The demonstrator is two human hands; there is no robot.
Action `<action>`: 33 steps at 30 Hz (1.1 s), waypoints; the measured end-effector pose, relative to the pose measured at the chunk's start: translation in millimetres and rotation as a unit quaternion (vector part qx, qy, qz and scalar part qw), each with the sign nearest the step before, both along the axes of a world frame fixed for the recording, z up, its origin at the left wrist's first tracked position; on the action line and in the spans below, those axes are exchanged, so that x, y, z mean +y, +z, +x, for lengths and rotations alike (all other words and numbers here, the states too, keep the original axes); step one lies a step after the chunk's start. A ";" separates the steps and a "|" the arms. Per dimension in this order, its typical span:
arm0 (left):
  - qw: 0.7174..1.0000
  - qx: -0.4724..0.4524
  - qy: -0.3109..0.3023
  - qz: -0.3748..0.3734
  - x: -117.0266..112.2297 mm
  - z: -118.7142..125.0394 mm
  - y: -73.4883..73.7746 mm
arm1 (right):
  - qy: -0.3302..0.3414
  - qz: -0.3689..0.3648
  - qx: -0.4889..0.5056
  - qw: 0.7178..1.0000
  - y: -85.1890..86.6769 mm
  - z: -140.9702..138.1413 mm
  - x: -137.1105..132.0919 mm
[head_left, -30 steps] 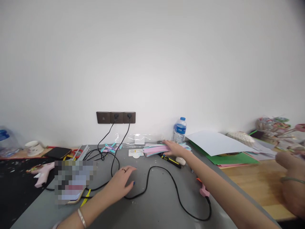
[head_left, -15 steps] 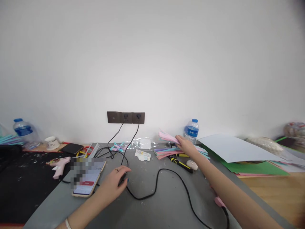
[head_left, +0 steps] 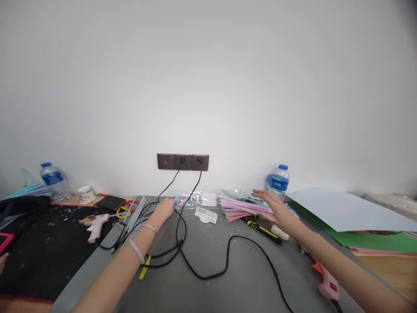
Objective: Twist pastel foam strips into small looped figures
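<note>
My left hand (head_left: 164, 208) reaches to the back of the grey table (head_left: 208, 291). Its fingers curl down at a few small pink and teal pieces (head_left: 178, 201) beside the black cables (head_left: 202, 273). What they grip, if anything, is hidden. My right hand (head_left: 276, 209) hovers with fingers stretched out over the right end of a stack of pink and teal strips (head_left: 239, 206), holding nothing. A yellow-and-black tool (head_left: 262, 229) and a small white roll (head_left: 280, 233) lie just in front of that hand.
Wall sockets (head_left: 182, 161) feed the cables. A water bottle (head_left: 277, 181), a white sheet (head_left: 345, 211) and green paper (head_left: 374, 239) sit at the right. One pink glue gun (head_left: 327, 284) lies near my right forearm, another (head_left: 96, 222) on the left by a black mat (head_left: 35, 252).
The view has swung left. My left hand went from the cable in the table's middle forward to the small pieces. My right hand set the lifted strips down and opened.
</note>
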State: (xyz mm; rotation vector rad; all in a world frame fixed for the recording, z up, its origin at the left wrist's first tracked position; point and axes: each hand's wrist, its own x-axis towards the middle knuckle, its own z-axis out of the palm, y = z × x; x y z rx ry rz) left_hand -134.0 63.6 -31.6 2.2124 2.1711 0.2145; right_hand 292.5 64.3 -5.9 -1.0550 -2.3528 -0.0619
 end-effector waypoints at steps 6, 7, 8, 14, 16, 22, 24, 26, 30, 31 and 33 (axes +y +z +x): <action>0.997 0.035 0.059 0.032 13.9 2.8 -11.5 | 0.034 -0.023 0.072 0.997 31.1 -4.2 -67.6; 0.997 0.038 0.060 0.028 15.9 3.0 -12.3 | 0.038 -0.019 0.080 0.996 32.5 -3.6 -76.3; 0.997 0.041 0.060 0.020 17.8 3.2 -13.1 | 0.041 -0.015 0.083 0.996 32.6 -2.4 -84.1; 0.998 0.044 0.045 0.003 21.3 1.5 -17.4 | 0.014 -0.009 0.054 0.998 17.0 10.4 -118.2; 0.998 0.039 0.038 0.016 16.7 -0.8 -16.4 | 0.019 -0.001 0.035 0.999 11.4 12.2 -125.3; 0.998 0.023 0.001 0.060 -4.0 -4.3 -5.5 | 0.056 0.021 0.049 0.997 4.3 -5.4 -129.3; 0.998 0.018 -0.007 0.064 -8.3 -4.2 -1.7 | 0.072 0.016 0.066 0.995 0.9 -15.5 -128.1; 0.998 0.014 -0.010 0.065 -10.4 -3.8 1.3 | 0.085 -0.001 0.073 0.994 -4.7 -24.7 -127.9; 0.998 0.008 -0.019 0.058 -10.9 -1.2 4.8 | 0.117 -0.038 0.068 0.990 -20.0 -38.5 -131.5; 0.998 0.006 -0.024 0.056 -10.6 -0.2 4.9 | 0.122 -0.049 0.063 0.989 -23.9 -40.9 -132.8; 0.998 -0.002 -0.035 0.053 -9.5 1.8 4.5 | 0.126 -0.069 0.058 0.988 -31.4 -44.6 -135.4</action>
